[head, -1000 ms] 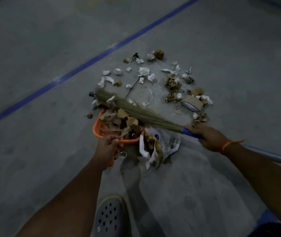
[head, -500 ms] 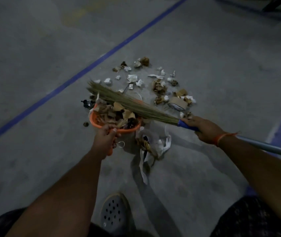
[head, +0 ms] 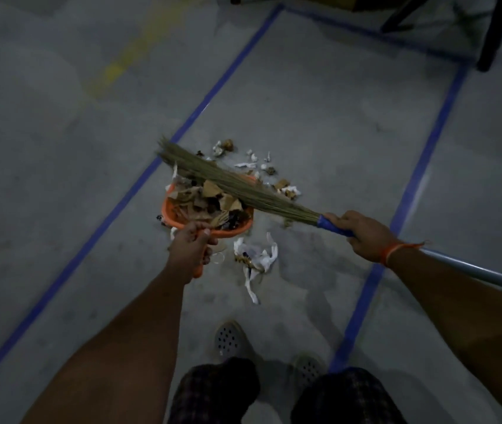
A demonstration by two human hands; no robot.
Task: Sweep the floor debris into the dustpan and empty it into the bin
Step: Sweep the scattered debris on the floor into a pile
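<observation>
While the left hand (head: 189,250) gripped the heaped dustpan (head: 172,216) just beyond its fingers, the right hand (head: 363,234) clamped the broom (head: 237,188); any tilt risked spilling scraps.

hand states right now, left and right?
Left hand: closed, gripping the dustpan handle.
Right hand: closed, gripping the broom handle.
</observation>
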